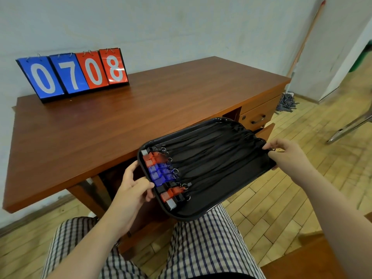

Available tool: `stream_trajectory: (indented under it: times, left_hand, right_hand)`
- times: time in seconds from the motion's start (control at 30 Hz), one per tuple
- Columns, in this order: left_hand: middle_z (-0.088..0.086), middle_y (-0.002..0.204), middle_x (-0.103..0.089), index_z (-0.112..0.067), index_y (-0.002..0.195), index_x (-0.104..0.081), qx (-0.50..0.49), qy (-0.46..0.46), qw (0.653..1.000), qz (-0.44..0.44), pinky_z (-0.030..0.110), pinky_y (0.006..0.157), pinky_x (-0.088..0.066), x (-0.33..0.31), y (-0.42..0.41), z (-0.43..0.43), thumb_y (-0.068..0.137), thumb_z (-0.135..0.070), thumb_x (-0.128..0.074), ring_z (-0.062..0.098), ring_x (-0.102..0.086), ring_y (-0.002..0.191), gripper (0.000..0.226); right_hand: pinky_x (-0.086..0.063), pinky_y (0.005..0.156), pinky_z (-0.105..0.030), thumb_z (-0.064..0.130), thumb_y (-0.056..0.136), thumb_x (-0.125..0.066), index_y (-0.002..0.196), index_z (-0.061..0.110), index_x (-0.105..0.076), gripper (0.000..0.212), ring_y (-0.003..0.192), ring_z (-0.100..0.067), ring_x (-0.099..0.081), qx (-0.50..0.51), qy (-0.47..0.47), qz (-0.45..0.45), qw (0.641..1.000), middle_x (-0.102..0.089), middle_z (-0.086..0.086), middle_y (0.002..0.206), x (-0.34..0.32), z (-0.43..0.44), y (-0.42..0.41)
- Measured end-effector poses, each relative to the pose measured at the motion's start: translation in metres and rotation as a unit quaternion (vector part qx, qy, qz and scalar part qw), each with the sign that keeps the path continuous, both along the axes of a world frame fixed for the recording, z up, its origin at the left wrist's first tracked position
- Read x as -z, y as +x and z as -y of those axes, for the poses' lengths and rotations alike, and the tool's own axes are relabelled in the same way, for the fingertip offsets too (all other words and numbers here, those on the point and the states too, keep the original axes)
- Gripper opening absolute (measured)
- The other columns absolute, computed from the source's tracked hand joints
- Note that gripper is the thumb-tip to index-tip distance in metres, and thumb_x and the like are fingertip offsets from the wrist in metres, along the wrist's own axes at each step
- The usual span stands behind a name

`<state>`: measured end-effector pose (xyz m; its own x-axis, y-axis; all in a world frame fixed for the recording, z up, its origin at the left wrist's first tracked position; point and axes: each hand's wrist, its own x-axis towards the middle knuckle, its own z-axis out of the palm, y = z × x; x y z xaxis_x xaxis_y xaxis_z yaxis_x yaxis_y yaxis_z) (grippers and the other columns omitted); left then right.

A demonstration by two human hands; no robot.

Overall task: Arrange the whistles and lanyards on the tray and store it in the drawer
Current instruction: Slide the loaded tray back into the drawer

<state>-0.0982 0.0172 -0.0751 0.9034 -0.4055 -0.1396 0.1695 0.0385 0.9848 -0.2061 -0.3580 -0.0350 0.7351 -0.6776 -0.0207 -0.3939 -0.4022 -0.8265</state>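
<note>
a person holds a black tray [182, 136] in the air with both hands, just off the front edge of the wooden bench [120, 121] and above their lap in checked shorts [201, 242]. the tray is slanted, its right end farther from the camera than its left. the left grip [132, 190] clasps the near left end, thumb lying over the rim beside the whistles [161, 175] and the other fingers curled under the tray. the right grip [289, 156] holds the far right end, its fingers bent over the rim and pinching it where the ends of the lanyards [217, 156] gather. the whistles lie side by side in a row along the left end of the tray: grey at each end of the row, with red, blue and black ones between. each has a small metal ring, and the black lanyards run from there lengthwise across the tray toward the right end. at the back left of the bench stands a flip scoreboard [74, 74], two blue cards and two red ones reading 0 7 0 8. under the bench's right side a drawer [257, 117] with a dark handle sits closed; whether the one just below it is pulled out is hard to tell behind the tray. a mop [286, 101] leans against the wall past the bench, on the wooden floor [281, 198].
</note>
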Motion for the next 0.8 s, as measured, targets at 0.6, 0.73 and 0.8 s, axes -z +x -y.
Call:
stream_trajectory:
  times: [0.6,0.73,0.8]
  left_hand:
    - [0.006,0.070,-0.056,-0.042,0.151,-0.021,0.011,0.046,0.999,-0.019,0.034,0.070,-0.045,0.020,0.001,0.005,0.091,-0.003,-0.056,0.015,-0.054,0.063,0.079]
    - [0.006,0.070,-0.055,-0.042,0.152,-0.020,0.000,0.058,0.998,-0.021,0.035,0.072,-0.045,0.022,0.011,0.003,0.092,-0.004,-0.055,0.015,-0.053,0.063,0.079]
    - [0.006,0.069,-0.055,-0.042,0.152,-0.019,-0.004,0.066,0.998,-0.022,0.035,0.071,-0.044,0.024,0.018,0.000,0.092,-0.004,-0.055,0.016,-0.053,0.064,0.080]
  right_hand:
    - [-0.045,0.054,-0.024,0.003,0.093,-0.052,0.091,0.019,-0.067,0.022,0.075,-0.023,-0.061,0.023,0.011,-0.031,0.999,-0.053,-0.005,0.129,0.019,0.004,0.007]
    - [-0.046,0.054,-0.023,0.003,0.093,-0.051,0.089,0.020,-0.067,0.023,0.076,-0.023,-0.063,0.012,0.005,-0.032,0.999,-0.054,-0.002,0.127,0.024,0.000,0.018]
    - [-0.047,0.054,-0.024,0.002,0.093,-0.051,0.089,0.019,-0.067,0.024,0.077,-0.024,-0.064,0.004,0.006,-0.031,0.999,-0.055,-0.003,0.125,0.027,-0.003,0.025]
